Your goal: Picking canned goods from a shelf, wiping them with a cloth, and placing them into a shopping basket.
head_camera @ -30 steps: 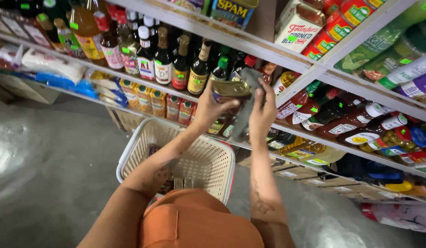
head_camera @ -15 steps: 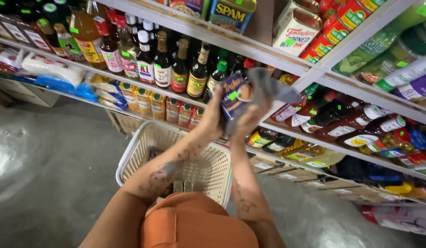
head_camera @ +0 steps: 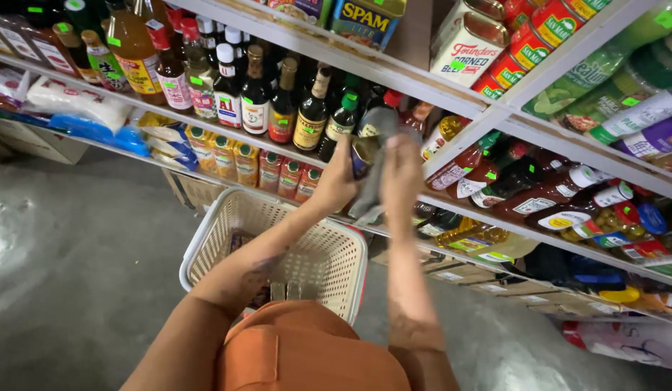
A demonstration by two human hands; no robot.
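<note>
The big shelf [head_camera: 423, 90] runs across the wall, full of bottles and tins. Under it, on the grey floor [head_camera: 75, 239], stands a cream basket [head_camera: 350, 253] with holes in its sides. It stands just under the person's arms.

The person holds a small tin can [head_camera: 362, 154] up in front of the dark bottles [head_camera: 307, 108]. The left hand [head_camera: 336, 181] wraps around the can from the side, so that grip is closed on it. The right hand [head_camera: 401, 174] presses a grey cloth [head_camera: 376, 170] against the can, and its grip is closed on the cloth.

The can looks hard and stiff, and smooth, so I think it could slip. It is likely a bit heavy for its size. Round the middle, with fingers on both sides, seems the best place to hold it. The cloth is soft and floppy and light.

Half a second ago the can was a little higher and the cloth stuck up above it. Now both hands are lower and closer together, and the cloth hangs down over the can.
</note>
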